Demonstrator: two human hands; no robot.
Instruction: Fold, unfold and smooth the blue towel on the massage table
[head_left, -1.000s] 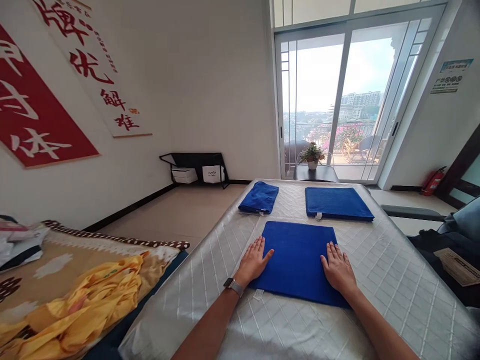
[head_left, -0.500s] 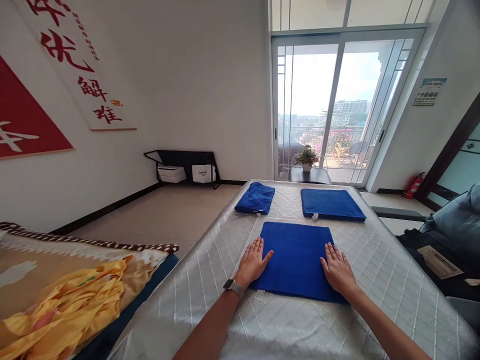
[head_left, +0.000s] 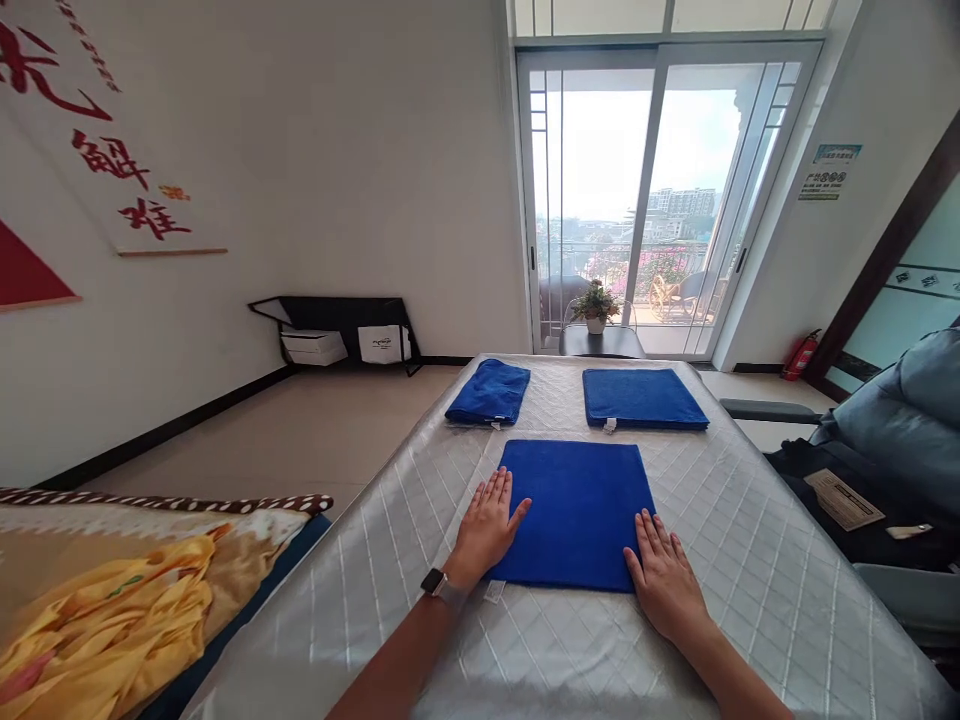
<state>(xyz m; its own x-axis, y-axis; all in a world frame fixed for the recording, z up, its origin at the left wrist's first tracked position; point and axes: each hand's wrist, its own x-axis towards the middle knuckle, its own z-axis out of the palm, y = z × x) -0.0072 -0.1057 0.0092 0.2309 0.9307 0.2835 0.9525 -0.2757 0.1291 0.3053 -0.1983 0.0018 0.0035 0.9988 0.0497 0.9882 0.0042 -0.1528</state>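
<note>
A blue towel [head_left: 577, 515], folded into a flat square with a white tag at its near left corner, lies on the silver quilted table cover [head_left: 397, 600]. My left hand [head_left: 487, 525] rests open along the towel's left edge, its thumb over the cloth; a watch is on that wrist. Across from it my right hand [head_left: 666, 575] is open too, fingers stretched out by the towel's right edge near the front corner. Further back lie a smaller folded blue towel [head_left: 489, 391] on the left and a stack of folded blue cloth [head_left: 643, 398] on the right.
Yellow cloth [head_left: 127, 610] is heaped on a patterned blanket [head_left: 270, 545] at lower left. A black armchair [head_left: 885, 470] holding cardboard stands to the right. Beyond the table's far edge are a potted plant [head_left: 596, 305] on a chair and a glass sliding door [head_left: 592, 180].
My right hand has slid toward the near right corner of the towel. My left hand stays on the left edge. The whole view has shifted, with the scene moving left.
</note>
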